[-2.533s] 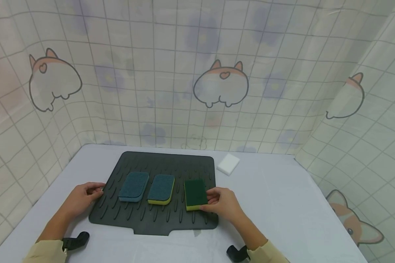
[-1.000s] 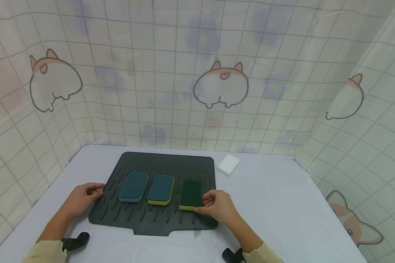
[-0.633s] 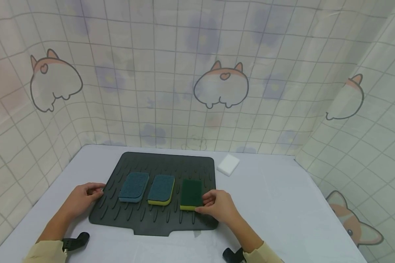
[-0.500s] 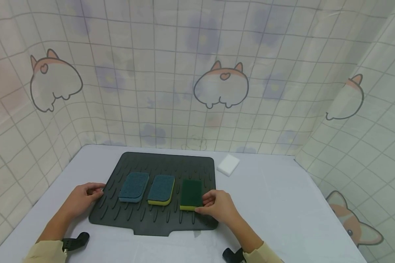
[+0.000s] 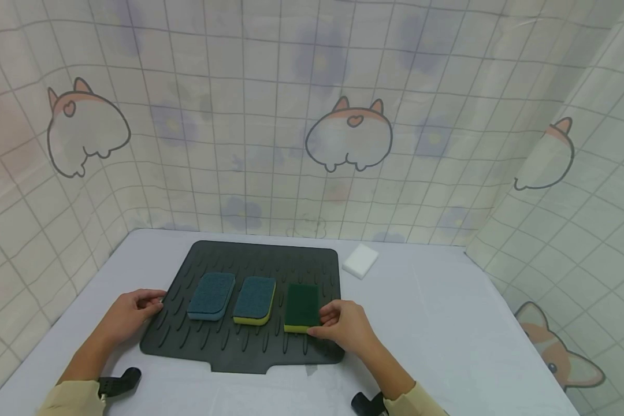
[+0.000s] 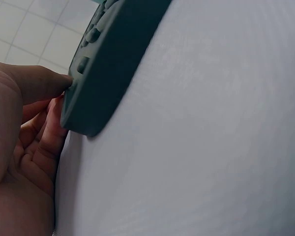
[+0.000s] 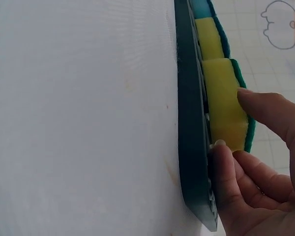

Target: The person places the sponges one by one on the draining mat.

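Note:
A dark grey ridged mat (image 5: 229,346) lies on the white table. At its left edge my left hand (image 5: 130,315) pinches the rim; in the left wrist view the thumb (image 6: 49,83) rests on the mat's border (image 6: 105,78), fingers curled beside it. On the mat, toward the right, sits a green-and-yellow scrub sponge (image 5: 301,306). My right hand (image 5: 345,326) holds its near right corner. The right wrist view has the thumb (image 7: 265,105) on the yellow side of the sponge (image 7: 223,93) and the fingers (image 7: 231,182) curled at its end.
Left of the green sponge lie a teal-and-yellow sponge (image 5: 255,300) and a blue sponge with a teal top (image 5: 211,296), in a row. A white block (image 5: 361,260) lies on the table by the mat's far right corner. A printed curtain (image 5: 270,190) stands behind.
Over the first second and a half, my right hand moved slightly left with the green-and-yellow sponge, which became straighter. Since then, almost nothing has moved. The left hand stays in place.

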The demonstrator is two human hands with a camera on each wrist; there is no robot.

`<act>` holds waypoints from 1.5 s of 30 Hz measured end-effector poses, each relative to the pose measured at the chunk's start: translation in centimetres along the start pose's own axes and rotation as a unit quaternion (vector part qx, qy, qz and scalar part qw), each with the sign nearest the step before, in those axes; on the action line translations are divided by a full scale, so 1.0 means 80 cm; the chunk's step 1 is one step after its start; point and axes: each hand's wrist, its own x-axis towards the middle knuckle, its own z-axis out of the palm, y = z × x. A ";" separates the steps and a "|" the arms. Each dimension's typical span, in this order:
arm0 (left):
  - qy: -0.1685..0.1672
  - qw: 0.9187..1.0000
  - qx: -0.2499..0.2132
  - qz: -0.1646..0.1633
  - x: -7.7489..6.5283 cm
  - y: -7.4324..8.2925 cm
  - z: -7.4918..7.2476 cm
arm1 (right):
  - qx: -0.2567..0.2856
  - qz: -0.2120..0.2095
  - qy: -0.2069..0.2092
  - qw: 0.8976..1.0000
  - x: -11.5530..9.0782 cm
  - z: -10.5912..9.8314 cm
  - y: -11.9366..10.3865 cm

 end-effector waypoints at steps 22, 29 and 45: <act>0.000 1.000 -0.004 -0.002 0.000 0.000 -0.001 | 0.014 0.006 0.085 0.996 0.004 -0.012 0.006; 0.003 1.000 -0.002 0.000 0.000 -0.001 0.000 | 0.034 0.005 0.111 0.993 0.008 -0.015 0.012; 0.002 1.000 -0.008 -0.002 0.000 0.000 0.001 | 0.077 0.005 0.169 0.983 0.024 -0.023 0.028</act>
